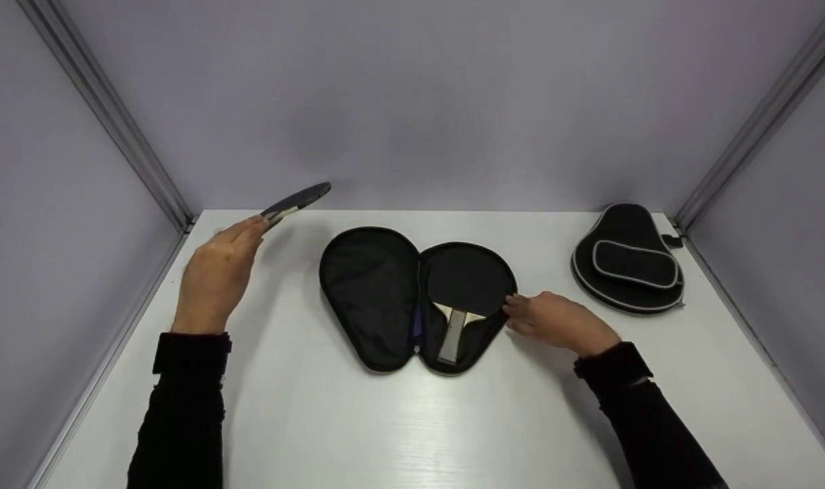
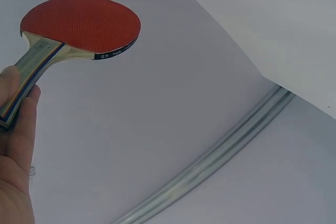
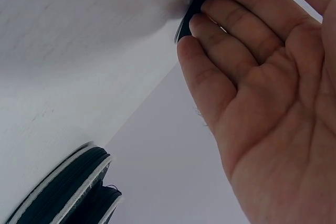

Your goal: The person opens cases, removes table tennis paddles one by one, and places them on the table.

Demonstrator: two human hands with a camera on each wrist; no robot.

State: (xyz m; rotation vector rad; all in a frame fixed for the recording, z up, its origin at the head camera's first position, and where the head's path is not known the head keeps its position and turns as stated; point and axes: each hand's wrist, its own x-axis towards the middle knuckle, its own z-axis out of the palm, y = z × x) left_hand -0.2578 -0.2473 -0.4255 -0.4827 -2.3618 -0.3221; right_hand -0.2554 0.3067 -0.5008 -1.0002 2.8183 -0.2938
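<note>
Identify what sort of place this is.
Probably a small work or recording booth: plain pale panels stand on three sides of a white table, with metal strips along the corners. What lies outside isn't visible.

Red-and-black paddle [image 1: 300, 197] held tilted, far left; black case [image 1: 371, 299] lies open at centre (second paddle [image 1: 471, 280], black side up, in right half).

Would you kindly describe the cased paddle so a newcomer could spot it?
On the white table lies an open black case. In its right half rests the paddle, black face up. Unlike the other paddle, in the left hand, it lies inside the case.
</note>
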